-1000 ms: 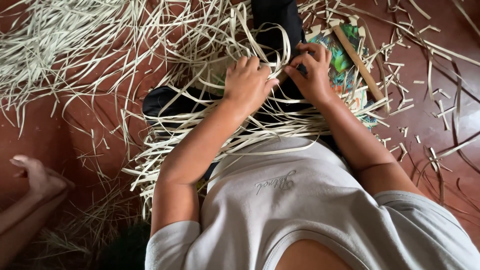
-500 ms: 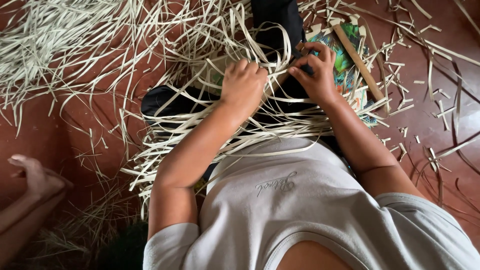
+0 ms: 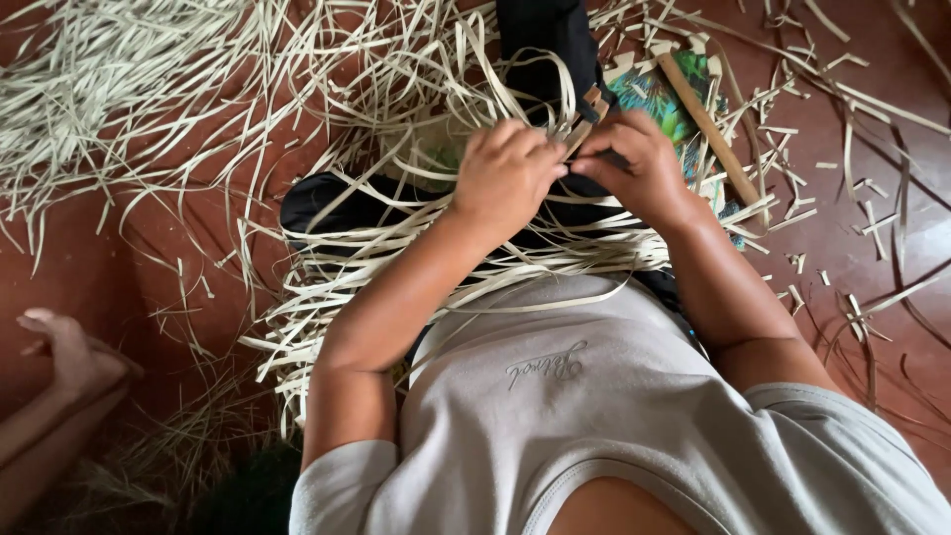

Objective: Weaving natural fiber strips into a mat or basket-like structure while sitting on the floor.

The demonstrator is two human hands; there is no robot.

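Packages: you have one item that may be a printed package or mat, a flat piece [image 3: 666, 107] in bright green, teal and orange, lying on the floor just beyond your right hand [image 3: 639, 163]; which it is cannot be told.
Cover: pale strips [image 3: 416, 248] and a wooden stick [image 3: 708, 124] lie across it.
Labels: none separate.
Signs: none.
Screens: none.

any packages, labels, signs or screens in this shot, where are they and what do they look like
Printed mat or sheet: on the floor beyond the right hand, flat, bright green, teal and orange picture, partly under pale strips and a wooden stick.
Shirt lettering: small grey script on the person's grey top.
No screens or signs.
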